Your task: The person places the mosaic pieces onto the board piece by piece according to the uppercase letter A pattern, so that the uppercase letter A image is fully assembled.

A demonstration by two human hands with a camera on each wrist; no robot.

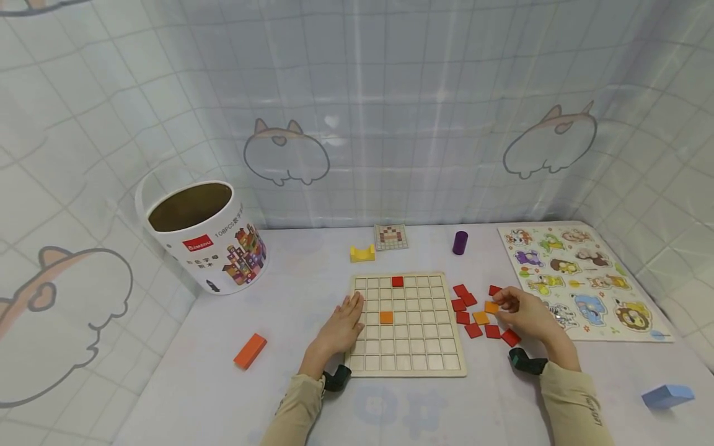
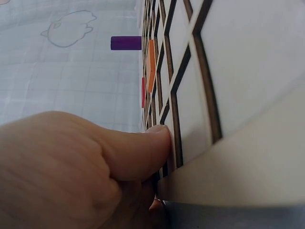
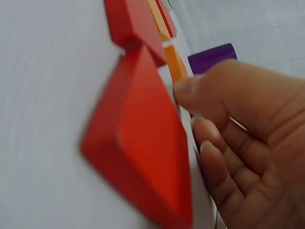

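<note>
A wooden grid board [image 1: 417, 367] lies flat, with a red square tile [image 1: 397, 282] in its far row and an orange square tile [image 1: 387, 318] nearer the middle. My left hand [image 1: 339, 328] rests along the board's left edge, fingers extended; its thumb [image 2: 155, 148] touches the gridded surface in the left wrist view. To the board's right, my right hand [image 1: 527, 313] pinches another orange tile [image 1: 491, 307] at its right side, thumb [image 3: 188, 93] against it. Its index fingertip is partly hidden. Around it lie several red tiles [image 1: 473, 331] and one more orange tile [image 1: 481, 318].
Beyond the board are a yellow block [image 1: 362, 253], a pattern card [image 1: 391, 237] and a purple cylinder [image 1: 460, 243]. An animal puzzle board [image 1: 613, 310] lies right. A white bucket [image 1: 195, 260] and an orange-red block [image 1: 250, 351] stand left; a blue block [image 1: 667, 396] sits front right.
</note>
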